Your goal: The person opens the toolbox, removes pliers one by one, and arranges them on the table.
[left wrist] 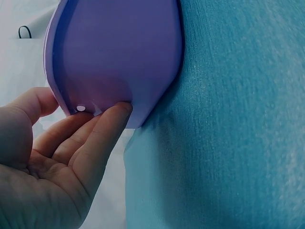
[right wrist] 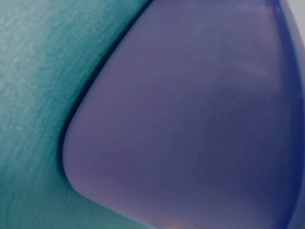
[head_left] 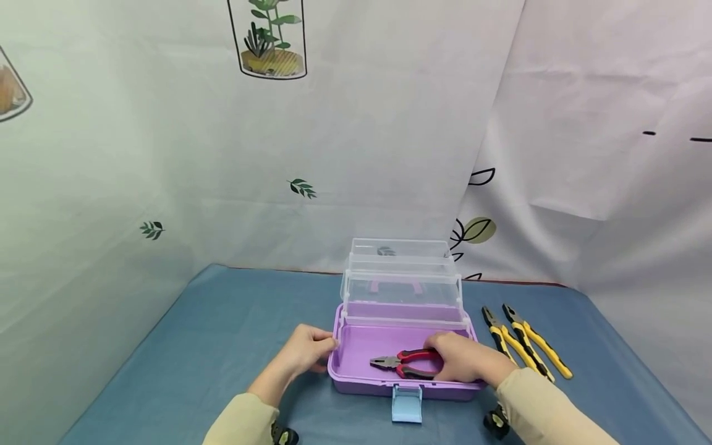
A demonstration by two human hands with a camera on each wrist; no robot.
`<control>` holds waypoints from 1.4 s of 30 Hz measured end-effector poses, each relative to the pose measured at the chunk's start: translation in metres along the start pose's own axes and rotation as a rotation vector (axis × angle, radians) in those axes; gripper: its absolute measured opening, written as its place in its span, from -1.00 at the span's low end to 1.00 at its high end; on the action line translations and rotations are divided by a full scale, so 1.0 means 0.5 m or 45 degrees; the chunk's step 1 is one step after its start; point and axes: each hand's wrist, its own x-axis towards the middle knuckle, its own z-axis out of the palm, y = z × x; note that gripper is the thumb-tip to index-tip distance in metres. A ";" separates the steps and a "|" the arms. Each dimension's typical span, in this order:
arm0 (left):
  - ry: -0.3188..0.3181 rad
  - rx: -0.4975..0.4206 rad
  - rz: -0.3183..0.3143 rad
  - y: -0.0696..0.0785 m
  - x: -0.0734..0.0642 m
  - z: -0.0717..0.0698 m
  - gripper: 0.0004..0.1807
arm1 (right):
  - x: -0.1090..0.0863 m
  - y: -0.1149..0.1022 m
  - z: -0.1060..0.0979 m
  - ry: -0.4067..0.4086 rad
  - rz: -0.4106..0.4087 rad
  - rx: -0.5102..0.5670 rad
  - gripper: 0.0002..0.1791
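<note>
A purple toolbox (head_left: pixel 361 388) stands on the table with its clear lid and trays raised at the back. At its left end my left hand (head_left: pixel 305 349) pinches the rim, thumb on top and fingers against the outer wall (left wrist: pixel 119 52). Inside the box lie pliers (head_left: pixel 408 361) with red and black handles, jaws pointing left. My right hand (head_left: pixel 458 357) reaches over the right side and grips the handle ends; its fingertips are hidden. The right wrist view shows mostly the toolbox's outer wall (right wrist: pixel 167 119), not the fingers.
Two yellow-and-black pliers, a left pair (head_left: pixel 503 337) and a right pair (head_left: pixel 536 340), lie right of the box, partly behind my right forearm. A light blue latch (head_left: pixel 406 405) hangs down in front. Blue cloth (head_left: pixel 233 334) covers the table; a printed curtain (head_left: pixel 361 154) stands behind.
</note>
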 end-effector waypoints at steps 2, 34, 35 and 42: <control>-0.003 0.000 -0.002 0.001 0.000 0.000 -0.62 | -0.003 0.004 -0.003 0.002 -0.038 0.068 -0.52; 0.030 -0.018 0.015 -0.008 0.002 0.006 -0.63 | -0.042 0.019 -0.013 0.201 -0.174 0.379 -0.40; 0.028 -0.021 0.015 -0.008 0.002 0.006 -0.63 | -0.043 0.019 -0.011 0.215 -0.180 0.375 -0.41; 0.019 -0.041 0.013 -0.007 -0.002 0.004 -0.63 | -0.052 0.020 -0.003 0.282 -0.166 0.388 -0.37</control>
